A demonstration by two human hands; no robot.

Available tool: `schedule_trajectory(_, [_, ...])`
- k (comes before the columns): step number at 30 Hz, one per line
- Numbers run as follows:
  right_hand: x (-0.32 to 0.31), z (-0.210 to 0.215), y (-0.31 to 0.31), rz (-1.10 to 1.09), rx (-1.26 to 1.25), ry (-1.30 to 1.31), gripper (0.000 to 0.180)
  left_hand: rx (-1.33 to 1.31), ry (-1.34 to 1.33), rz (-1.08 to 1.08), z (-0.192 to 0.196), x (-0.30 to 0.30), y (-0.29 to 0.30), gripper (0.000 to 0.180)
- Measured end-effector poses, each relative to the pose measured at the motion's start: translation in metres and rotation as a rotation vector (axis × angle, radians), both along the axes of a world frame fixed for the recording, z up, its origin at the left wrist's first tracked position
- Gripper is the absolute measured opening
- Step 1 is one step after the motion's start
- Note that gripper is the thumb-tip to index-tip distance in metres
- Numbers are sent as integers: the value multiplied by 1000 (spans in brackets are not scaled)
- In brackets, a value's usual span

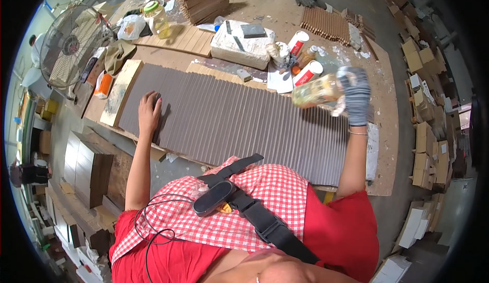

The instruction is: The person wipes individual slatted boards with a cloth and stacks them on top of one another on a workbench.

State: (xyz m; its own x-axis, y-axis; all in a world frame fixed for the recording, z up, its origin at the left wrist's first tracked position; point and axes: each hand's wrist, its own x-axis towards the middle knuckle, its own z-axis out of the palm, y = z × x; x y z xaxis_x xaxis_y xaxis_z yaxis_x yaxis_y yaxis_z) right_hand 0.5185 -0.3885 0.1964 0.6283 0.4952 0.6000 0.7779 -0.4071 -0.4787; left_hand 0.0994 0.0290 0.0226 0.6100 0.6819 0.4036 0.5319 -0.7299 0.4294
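The right hand [355,95], in a grey knitted glove, is closed around a clear plastic bottle with a yellowish label [317,91], held on its side above the long row of dark brown ribbed slats [239,122]; the bottle's body juts out to the left of the fingers. Just beyond this hand stand two white cylindrical tubes with red ends [303,58] and a small amber bottle [304,59] on the dusty wooden surface [382,74]. Further beyond lies a white lumpy block wrapped in plastic [243,44]. The bare left hand [149,114] rests palm down, fingers spread, flat on the near left part of the slats, gripping nothing. Beside it lies a pale board [120,92].
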Motion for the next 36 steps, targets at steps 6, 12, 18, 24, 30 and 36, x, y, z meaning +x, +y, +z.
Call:
schedule_trajectory(6, [65,-64,-42,128,1117,887,23,-13,8,18,5,1,-5,39])
schedule_trajectory(12, [35,-45,21,97,936,856,25,-19,-3,32,3,-8,2,38])
schedule_trajectory(18, [25,-57,140,125,-129,-207,26,-51,-43,41,15,-3,-7,37])
schedule_trajectory(24, [72,-132,194,106,-393,-60,33,6,-28,25,9,3,-8,38])
schedule_trajectory(30, [85,-139,200,151,-433,-129,36,18,-57,19,16,15,-19,41])
schedule_trajectory(36, [95,-156,207,196,-419,-305,44,-48,-94,18,18,15,-15,36])
